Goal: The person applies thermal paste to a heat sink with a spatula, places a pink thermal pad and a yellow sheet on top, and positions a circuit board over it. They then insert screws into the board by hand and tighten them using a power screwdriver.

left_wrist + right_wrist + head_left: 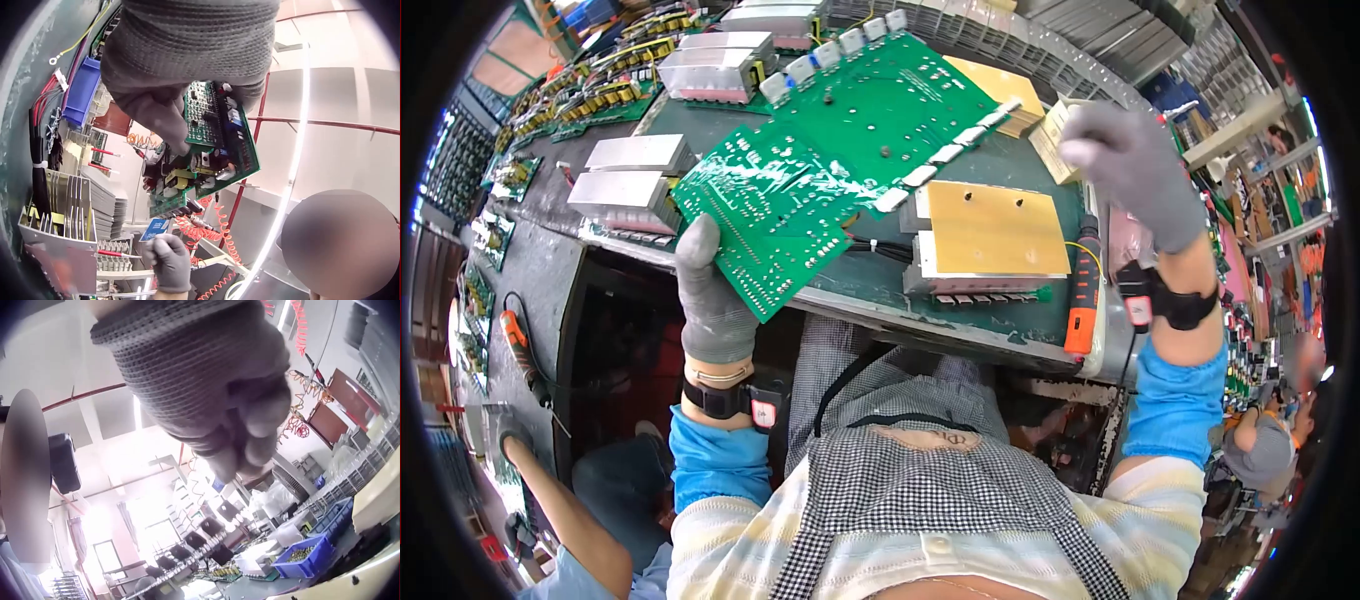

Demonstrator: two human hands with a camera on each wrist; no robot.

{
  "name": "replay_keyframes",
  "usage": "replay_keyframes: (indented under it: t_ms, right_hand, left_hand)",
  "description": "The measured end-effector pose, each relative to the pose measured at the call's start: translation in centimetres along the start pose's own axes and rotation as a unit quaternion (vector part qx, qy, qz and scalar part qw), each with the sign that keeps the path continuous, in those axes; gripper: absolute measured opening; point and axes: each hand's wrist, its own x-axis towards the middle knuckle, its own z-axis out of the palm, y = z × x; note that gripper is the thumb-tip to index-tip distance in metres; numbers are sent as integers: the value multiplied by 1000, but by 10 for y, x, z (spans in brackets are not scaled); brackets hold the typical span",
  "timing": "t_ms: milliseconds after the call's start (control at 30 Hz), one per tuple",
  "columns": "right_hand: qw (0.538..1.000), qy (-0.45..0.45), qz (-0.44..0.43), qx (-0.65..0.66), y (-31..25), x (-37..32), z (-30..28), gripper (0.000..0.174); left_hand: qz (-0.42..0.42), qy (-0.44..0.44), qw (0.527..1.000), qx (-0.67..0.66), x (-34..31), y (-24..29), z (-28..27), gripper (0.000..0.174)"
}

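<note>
A large green circuit board (800, 190) is held tilted over the bench, solder side facing up in the head view, white parts along its edges. My gloved left hand (718, 290) grips its near left corner, thumb on top. From the left wrist view, that hand (187, 69) has its fingers around the board (247, 159), whose underside carries yellow, blue and black components. My gloved right hand (1135, 170) is raised at the right, away from the board, blurred, its fingers curled. Nothing shows in the right hand (212, 394) in the right wrist view.
A heatsink unit with a tan plate (997, 228) stands at the near bench edge, beside an orange-and-black screwdriver (1083, 290). More heatsink units (625, 185) stand at the left. A blue bin (304, 557) holds small parts. Another person's arm (565, 500) is at lower left.
</note>
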Motion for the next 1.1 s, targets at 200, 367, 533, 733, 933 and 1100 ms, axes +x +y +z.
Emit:
replay_keyframes:
  t_ms: [200,367,533,733,933,1100]
  right_hand:
    - [944,12,-329,-4,-29,-8,-10,7]
    - [902,-106,-414,-67,-38,3,21,11]
    - [903,-130,-405,-61,-29,0,35,10]
    - [905,-104,-395,-115,-25,-8,41,7]
    - [903,-91,-416,-61,-23,-12,38,8]
    - [930,-45,-349,102,-28,-10,16,6]
  left_hand:
    - [-74,-28,997,-11,4,-12,13,87]
    - [-123,-58,991,-4,1,-19,37,87]
    - [-144,-71,987,-1,2,-18,36,84]
    - [-150,-81,985,28,5,-18,40,79]
    - [-159,-79,984,2,6,-18,39,81]
    - [-150,-74,985,41,5,-15,35,80]
